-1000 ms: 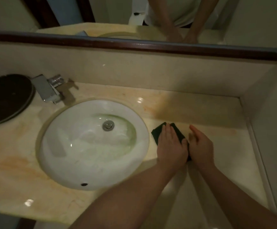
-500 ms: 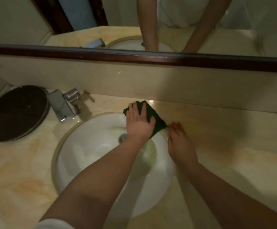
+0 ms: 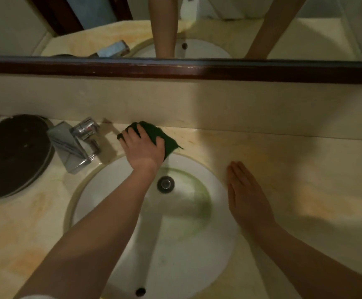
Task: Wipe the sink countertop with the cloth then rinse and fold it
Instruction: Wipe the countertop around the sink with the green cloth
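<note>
A dark green cloth (image 3: 167,139) lies on the beige marble countertop (image 3: 283,169) behind the white oval sink (image 3: 175,244), close to the backsplash. My left hand (image 3: 143,147) presses flat on top of the cloth, fingers spread over it, arm reaching across the basin. My right hand (image 3: 247,197) rests flat, fingers together, on the counter at the sink's right rim, apart from the cloth and holding nothing.
A chrome faucet (image 3: 76,143) stands at the sink's back left, just left of the cloth. A dark round tray (image 3: 11,154) lies at the far left. A mirror with a dark wooden frame (image 3: 197,70) runs above the backsplash. A wall closes the counter's right side.
My left hand has slid the cloth from the counter right of the sink to behind the basin near the faucet. My right hand let go of it and stayed by the sink's right rim.
</note>
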A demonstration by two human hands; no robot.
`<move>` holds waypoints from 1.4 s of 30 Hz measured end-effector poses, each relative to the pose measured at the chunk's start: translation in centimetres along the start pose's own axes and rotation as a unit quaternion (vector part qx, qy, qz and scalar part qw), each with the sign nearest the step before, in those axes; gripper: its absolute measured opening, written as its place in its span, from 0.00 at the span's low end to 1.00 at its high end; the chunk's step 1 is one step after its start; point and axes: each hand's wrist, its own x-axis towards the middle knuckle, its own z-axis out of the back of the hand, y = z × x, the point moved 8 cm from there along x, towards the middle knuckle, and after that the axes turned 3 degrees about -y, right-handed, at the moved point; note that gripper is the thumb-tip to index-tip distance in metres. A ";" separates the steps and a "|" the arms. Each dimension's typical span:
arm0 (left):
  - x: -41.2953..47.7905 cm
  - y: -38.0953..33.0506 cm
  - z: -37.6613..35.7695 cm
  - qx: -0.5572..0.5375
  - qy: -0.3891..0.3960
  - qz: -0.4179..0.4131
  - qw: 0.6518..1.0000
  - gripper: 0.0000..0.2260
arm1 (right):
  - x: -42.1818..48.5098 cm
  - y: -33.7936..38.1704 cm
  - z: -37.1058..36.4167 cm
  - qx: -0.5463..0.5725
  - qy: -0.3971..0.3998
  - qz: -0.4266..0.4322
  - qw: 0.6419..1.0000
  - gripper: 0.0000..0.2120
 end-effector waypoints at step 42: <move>-21.6 -25.5 0.2 -0.016 0.026 -0.422 0.906 0.35 | -16.0 -20.2 8.5 -0.101 -0.011 -0.318 0.942 0.33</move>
